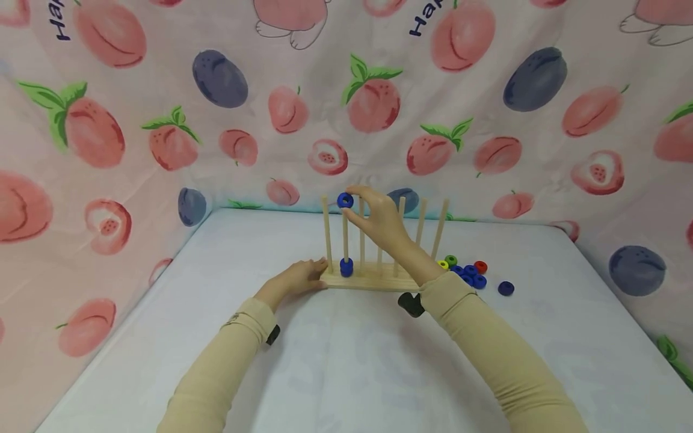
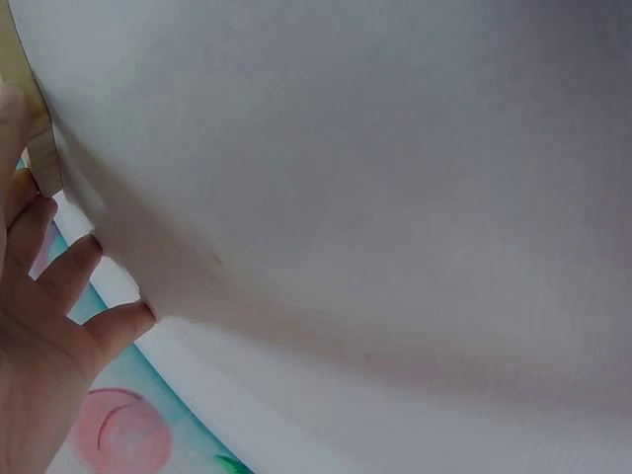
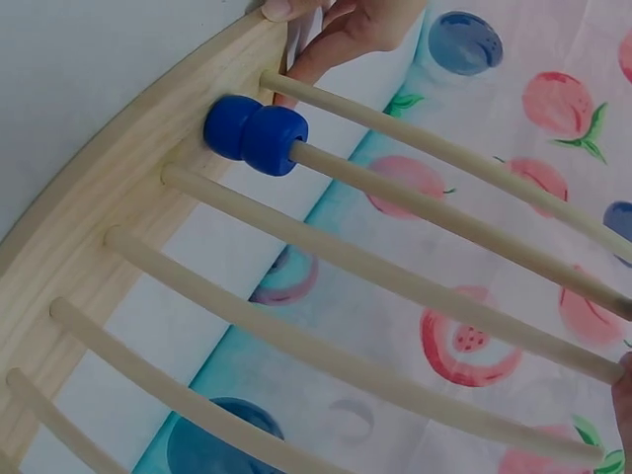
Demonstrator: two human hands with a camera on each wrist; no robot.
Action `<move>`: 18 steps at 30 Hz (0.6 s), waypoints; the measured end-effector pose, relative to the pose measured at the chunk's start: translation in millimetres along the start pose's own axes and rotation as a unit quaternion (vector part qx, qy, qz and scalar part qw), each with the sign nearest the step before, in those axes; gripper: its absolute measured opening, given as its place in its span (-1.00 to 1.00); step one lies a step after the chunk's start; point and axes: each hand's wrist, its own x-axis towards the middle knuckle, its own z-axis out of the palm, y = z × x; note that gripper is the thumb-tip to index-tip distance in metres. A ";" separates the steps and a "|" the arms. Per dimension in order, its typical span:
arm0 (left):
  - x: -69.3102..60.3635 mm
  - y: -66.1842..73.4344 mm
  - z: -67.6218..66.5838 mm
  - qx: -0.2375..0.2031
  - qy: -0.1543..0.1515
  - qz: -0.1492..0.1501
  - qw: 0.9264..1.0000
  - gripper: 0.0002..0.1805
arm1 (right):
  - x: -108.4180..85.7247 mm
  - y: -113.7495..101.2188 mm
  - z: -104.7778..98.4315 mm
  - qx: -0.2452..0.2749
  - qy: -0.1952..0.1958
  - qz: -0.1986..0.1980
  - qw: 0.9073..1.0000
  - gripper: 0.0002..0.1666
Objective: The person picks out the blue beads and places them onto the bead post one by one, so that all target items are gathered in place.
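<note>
Up at the tip of the second slim wooden peg [image 1: 345, 237], counting from the 9 o'clock end of its row, I see a glossy blue ring-shaped bead [image 1: 345, 201] on my head feed. Its hole is turned partly towards me, and I cannot tell whether the peg has entered it. The right hand [image 1: 383, 221], at the bead's 4 o'clock, pinches it between thumb and fingertip. Straight below, at 6 o'clock, two rounded blue beads [image 3: 255, 135] sit stacked and touching at the foot of that same peg.

All these pegs rise from a pale wooden rack [image 1: 373, 281] with a long flat base. At the rack's 9 o'clock end the left hand [image 1: 298, 278] is clamped on the base, thumb on the near side and a finger behind; my left wrist feed shows other fingers spread apart just past the wood.

Off the rack's 3 o'clock end, loose beads lie clustered on the white surface [image 1: 335, 361]: a yellow bead [image 1: 443, 264], a green bead [image 1: 451, 260], a red bead [image 1: 480, 267] and several blue ones. A darker blue bead [image 1: 506, 288] lies apart at the cluster's 4 o'clock. Beige sleeves [image 1: 498, 349] reach in from 5 and 7 o'clock. At 12 o'clock stands a pale cloth backdrop [image 1: 335, 36] printed with pink peaches and dark blue plums.
</note>
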 end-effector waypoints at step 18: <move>8.3 -12.2 4.2 0.010 0.008 0.043 0.999 -0.29 | 13.0 -12.6 -1.1 -0.086 -0.031 0.048 0.995 -0.55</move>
